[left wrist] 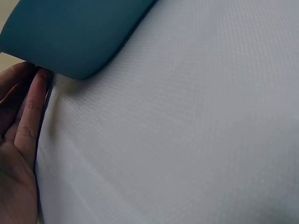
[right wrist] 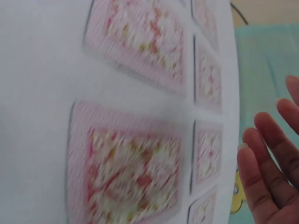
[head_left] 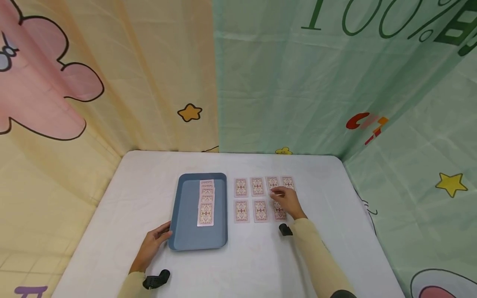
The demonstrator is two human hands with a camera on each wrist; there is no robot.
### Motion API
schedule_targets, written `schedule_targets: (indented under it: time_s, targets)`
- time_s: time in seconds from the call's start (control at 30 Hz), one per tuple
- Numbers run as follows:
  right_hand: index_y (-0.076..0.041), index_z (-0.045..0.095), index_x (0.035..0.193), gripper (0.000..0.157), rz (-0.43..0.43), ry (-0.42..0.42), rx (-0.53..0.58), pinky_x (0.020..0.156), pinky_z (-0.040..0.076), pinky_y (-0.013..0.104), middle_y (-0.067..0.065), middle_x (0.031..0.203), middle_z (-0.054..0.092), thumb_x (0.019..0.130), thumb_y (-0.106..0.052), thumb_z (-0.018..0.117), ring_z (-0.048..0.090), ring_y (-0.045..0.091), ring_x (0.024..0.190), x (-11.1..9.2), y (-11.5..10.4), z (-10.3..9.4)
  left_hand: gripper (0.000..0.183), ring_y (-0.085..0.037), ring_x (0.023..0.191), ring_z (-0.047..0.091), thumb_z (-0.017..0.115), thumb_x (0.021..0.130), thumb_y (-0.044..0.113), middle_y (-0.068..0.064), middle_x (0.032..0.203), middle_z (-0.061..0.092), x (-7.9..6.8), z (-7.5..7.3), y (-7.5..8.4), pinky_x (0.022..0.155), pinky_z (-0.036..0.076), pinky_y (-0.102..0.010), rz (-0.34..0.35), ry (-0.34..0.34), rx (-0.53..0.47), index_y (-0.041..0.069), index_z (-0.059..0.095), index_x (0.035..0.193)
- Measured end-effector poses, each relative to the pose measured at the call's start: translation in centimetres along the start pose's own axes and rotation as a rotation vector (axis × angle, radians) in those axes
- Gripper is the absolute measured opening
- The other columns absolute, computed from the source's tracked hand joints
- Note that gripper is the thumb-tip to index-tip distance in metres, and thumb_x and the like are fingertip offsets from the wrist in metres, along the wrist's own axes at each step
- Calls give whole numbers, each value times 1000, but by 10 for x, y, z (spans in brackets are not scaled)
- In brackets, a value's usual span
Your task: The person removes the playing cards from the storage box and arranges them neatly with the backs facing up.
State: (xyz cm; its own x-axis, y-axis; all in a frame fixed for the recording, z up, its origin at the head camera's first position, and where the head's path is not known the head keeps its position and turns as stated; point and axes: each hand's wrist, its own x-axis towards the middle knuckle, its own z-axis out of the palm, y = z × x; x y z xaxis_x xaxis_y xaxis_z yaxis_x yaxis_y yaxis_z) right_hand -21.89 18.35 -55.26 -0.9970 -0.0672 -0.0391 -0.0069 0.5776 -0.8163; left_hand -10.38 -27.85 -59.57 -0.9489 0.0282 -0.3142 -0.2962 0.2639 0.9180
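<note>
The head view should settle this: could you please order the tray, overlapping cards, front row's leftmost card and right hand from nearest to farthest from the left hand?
1. Tray, touched by the left hand.
2. Overlapping cards, on the tray.
3. Front row's leftmost card, right of the tray.
4. Right hand, farther right, over loose cards.

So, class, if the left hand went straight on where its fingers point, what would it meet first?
The blue tray: the left hand points at its left edge and seems to touch it, though exact contact is hard to judge.
</note>
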Motion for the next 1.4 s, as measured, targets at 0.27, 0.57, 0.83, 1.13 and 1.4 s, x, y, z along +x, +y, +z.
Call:
schedule_targets:
  time_s: [0.27,0.57,0.83,1.13,1.4]
  targets:
    - [1,68,113,29,-171,-142,39,85,52,38,9,108,69,88,-13,70,63,23,96,10,-57,47,56,-24,129,44,58,97,24,-22,143,45,0,1,2,93,39,-12,-12,3,29,-4,41,143]
    - [5,65,115,33,-293,-277,81,83,51,30,13,108,68,87,-10,72,64,25,96,16,-103,102,56,-27,131,40,57,98,22,-22,145,43,0,1,4,88,36,-8,-37,-1,16,-4,39,144]
    - [1,66,116,35,-244,-323,122,81,51,25,13,108,67,84,-12,75,63,22,94,17,-121,139,56,-31,133,39,57,98,22,-23,146,41,-1,2,4,98,37,-18,-32,-5,16,-6,39,143]
    - [4,65,117,41,-164,-341,287,81,50,25,16,109,66,81,-10,78,63,24,95,12,-127,171,55,-25,128,44,58,98,22,-23,144,44,-1,2,3,91,38,-12,-26,14,14,-6,41,142]
    - [4,65,115,42,-110,-285,285,79,49,25,15,109,65,78,-9,80,59,26,97,7,-128,188,53,6,107,49,58,97,18,-24,142,45,0,3,1,88,39,-10,4,17,-10,-7,42,141]
